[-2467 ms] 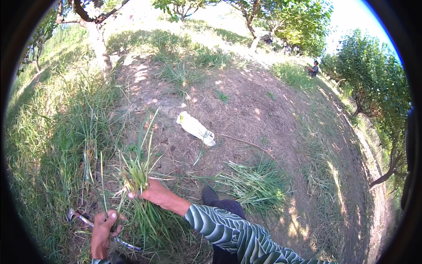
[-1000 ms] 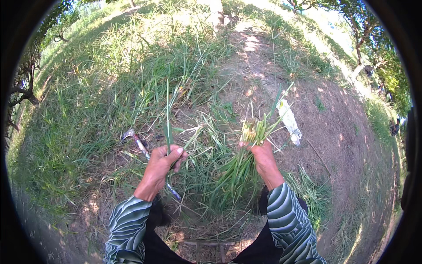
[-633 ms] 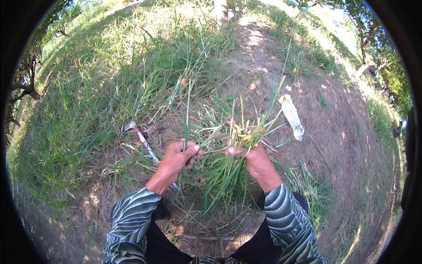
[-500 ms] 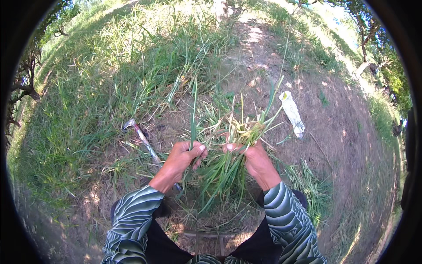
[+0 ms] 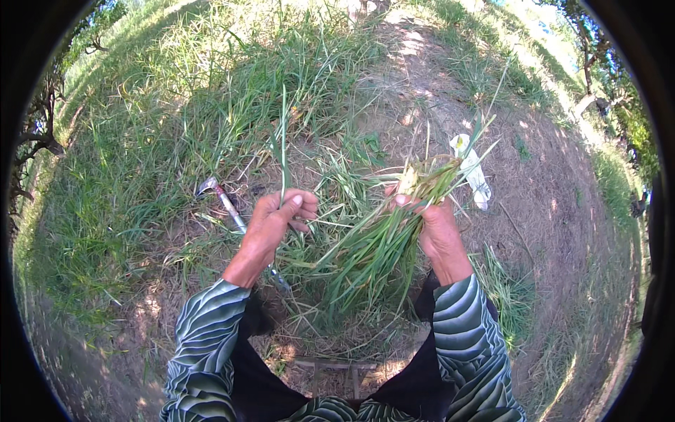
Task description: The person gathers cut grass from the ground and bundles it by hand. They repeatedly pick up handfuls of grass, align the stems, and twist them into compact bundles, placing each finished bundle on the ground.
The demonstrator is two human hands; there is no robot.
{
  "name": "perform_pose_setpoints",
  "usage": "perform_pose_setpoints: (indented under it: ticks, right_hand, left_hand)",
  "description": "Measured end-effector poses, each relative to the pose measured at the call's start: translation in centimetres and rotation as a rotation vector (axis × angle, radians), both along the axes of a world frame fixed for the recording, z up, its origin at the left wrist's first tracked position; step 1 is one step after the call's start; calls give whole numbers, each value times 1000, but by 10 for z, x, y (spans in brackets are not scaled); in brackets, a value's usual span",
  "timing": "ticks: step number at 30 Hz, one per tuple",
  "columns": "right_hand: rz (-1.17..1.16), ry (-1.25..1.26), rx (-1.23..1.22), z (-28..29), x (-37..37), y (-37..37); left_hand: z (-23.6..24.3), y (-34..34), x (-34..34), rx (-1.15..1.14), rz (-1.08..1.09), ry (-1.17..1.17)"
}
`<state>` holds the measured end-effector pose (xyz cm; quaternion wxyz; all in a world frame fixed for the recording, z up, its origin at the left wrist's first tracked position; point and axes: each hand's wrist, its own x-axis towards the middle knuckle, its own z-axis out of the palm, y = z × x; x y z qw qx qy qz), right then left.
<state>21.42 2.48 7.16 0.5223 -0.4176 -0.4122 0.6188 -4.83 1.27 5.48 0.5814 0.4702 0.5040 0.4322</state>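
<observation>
My right hand [image 5: 437, 232] is closed round a bunch of long green grass [image 5: 376, 257]. The pale, straw-coloured ends of the bunch stick up past the thumb, and its green blades hang down to the left. To the left, my left hand [image 5: 280, 219] pinches a long green grass blade [image 5: 284, 141] that stands upright from between thumb and fingers. The two hands are apart. A sickle [image 5: 226, 202] lies on the ground beside my left hand, its curved blade at the far end and part of its handle hidden by my wrist.
A crumpled white thing with a yellow patch [image 5: 475, 179] lies on bare soil beyond my right hand. Cut grass [image 5: 508, 295] is heaped right of my right forearm. Tall grass [image 5: 232, 98] grows ahead and left. A wooden frame [image 5: 336, 364] shows between my knees.
My hands have moved farther apart and slightly away from me. The bunch has shifted right with my right hand and tilted; the blade has gone left with my left hand.
</observation>
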Motion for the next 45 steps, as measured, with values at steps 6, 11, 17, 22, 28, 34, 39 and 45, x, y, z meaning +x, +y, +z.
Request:
perform_pose_setpoints:
  ticks: [6,11,17,22,28,34,39,45]
  right_hand:
    - [-223,39,6,-3,24,9]
    - [-271,36,2,-11,38,16]
    - [-286,73,-81,-17,44,20]
    - [-225,108,-158,-20,47,21]
    - [-244,145,-152,-13,39,17]
    - [-98,256,-117,-13,27,11]
    - [-57,249,-67,-13,17,7]
    - [-169,63,44,-5,6,-2]
  left_hand:
    - [22,1,-29,229,246,195]
    - [25,-8,-23,302,118,380]
    - [-1,-13,2,443,-287,596]
    - [-6,-17,13,503,-372,552]
    - [-20,-18,22,515,-441,495]
    - [-15,-18,27,184,-380,268]
    - [-17,-17,26,179,-347,272]
    - [-28,-8,24,178,-271,293]
